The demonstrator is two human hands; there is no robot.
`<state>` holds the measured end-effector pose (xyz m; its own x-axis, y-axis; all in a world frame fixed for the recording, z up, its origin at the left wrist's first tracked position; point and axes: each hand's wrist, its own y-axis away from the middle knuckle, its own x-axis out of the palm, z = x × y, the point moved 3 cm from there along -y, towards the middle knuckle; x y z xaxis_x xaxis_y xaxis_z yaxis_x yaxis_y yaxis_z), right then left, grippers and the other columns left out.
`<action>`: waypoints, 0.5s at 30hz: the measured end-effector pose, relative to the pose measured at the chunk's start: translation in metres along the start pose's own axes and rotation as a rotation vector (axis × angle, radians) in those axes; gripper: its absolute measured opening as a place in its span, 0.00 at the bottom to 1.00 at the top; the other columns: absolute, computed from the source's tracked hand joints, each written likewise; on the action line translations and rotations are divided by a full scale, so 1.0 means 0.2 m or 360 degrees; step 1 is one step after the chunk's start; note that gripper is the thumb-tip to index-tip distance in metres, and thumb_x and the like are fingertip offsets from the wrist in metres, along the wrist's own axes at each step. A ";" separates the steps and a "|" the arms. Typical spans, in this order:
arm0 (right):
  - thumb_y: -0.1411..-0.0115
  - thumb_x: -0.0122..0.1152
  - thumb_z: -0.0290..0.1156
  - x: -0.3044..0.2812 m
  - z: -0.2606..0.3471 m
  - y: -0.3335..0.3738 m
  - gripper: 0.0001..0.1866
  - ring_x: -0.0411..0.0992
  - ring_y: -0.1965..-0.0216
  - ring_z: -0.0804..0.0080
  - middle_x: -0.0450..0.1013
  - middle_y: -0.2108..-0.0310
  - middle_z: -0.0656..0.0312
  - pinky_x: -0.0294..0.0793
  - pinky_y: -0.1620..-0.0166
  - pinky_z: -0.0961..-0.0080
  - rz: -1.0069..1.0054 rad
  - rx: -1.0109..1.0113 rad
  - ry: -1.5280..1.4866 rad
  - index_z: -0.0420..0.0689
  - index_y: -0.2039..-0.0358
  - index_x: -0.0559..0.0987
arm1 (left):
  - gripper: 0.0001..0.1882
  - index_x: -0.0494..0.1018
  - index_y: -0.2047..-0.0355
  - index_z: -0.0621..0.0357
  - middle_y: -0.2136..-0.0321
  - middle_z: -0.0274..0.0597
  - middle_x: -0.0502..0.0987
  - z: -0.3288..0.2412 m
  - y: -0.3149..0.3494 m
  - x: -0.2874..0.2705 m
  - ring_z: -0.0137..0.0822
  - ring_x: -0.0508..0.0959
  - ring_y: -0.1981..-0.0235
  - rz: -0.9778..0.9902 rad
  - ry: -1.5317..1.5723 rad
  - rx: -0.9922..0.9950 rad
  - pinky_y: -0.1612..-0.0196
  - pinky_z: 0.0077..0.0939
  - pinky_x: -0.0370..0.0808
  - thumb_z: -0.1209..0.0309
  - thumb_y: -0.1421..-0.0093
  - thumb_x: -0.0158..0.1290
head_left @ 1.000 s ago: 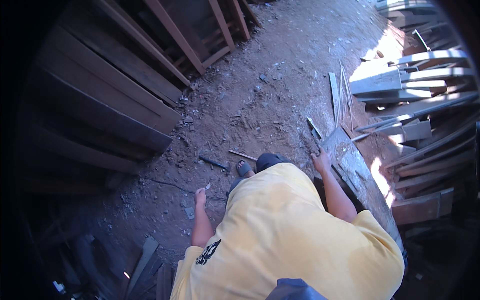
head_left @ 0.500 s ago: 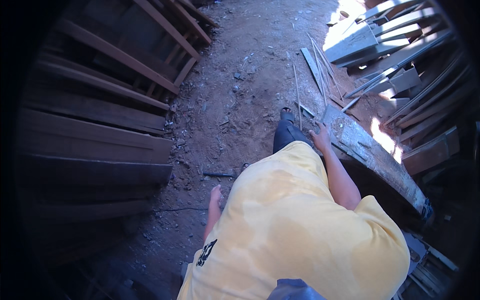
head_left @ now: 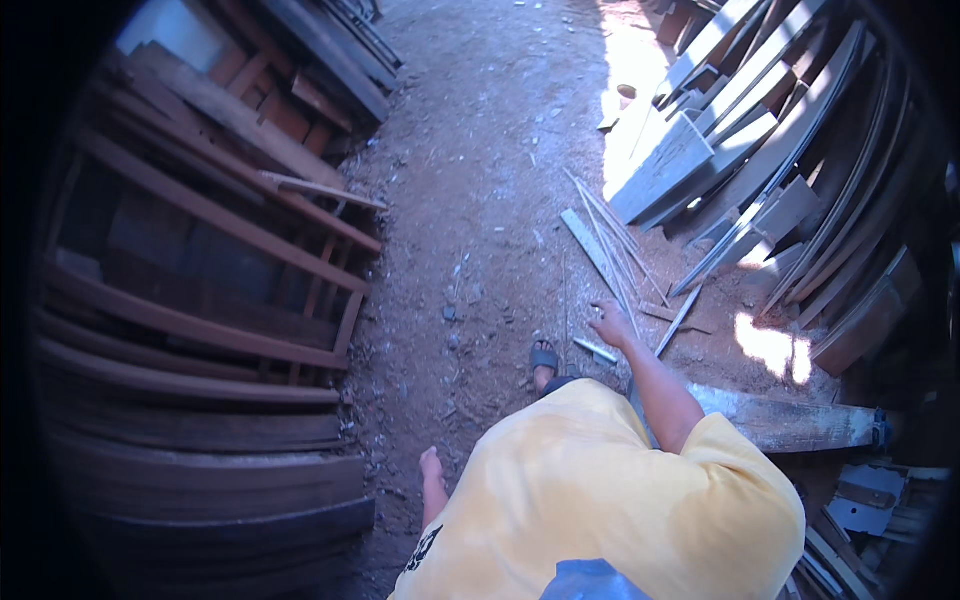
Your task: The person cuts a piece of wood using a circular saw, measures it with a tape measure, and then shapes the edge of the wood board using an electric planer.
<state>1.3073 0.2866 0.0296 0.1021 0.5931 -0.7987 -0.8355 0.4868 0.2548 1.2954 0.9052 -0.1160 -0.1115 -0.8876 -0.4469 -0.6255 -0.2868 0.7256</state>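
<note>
My right hand (head_left: 608, 322) reaches forward over the dirt floor, its fingers apart and nothing in them. Just ahead of it lie several thin wood strips (head_left: 618, 240) and a flat pale slat (head_left: 590, 245), apart from the hand as far as I can tell. My left hand (head_left: 431, 465) hangs low beside my yellow shirt (head_left: 600, 490), above bare dirt. Its fingers are too small and turned away to read. One sandaled foot (head_left: 544, 358) shows in front of me.
Wooden frames and boards (head_left: 220, 400) line the left side. Planks (head_left: 670, 165) lean in a stack at the right, partly sunlit. A dusty bench-like slab (head_left: 790, 418) lies beside my right arm. A dirt path (head_left: 470, 130) with wood scraps runs ahead between the stacks.
I have moved forward, turning a little. The slab that was beside my right hand is now nearer my elbow. The right hand has swung out toward the strips.
</note>
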 end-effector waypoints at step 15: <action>0.36 0.67 0.43 -0.46 0.64 -2.10 0.26 0.80 0.49 0.59 0.80 0.48 0.50 0.78 0.46 0.65 0.0223 -0.0125 -0.0849 0.43 0.41 0.79 | 0.25 0.84 0.53 0.56 0.50 0.59 0.82 -1.68 -0.80 0.95 0.55 0.80 0.46 0.0259 -0.0955 0.0016 0.42 0.46 0.75 0.51 0.39 0.54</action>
<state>1.7180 0.1100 0.0652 0.2291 0.9012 -0.3679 -0.8964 0.3427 0.2812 1.6334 0.6617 -0.1402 -0.6187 -0.5616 -0.5494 -0.5710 -0.1590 0.8054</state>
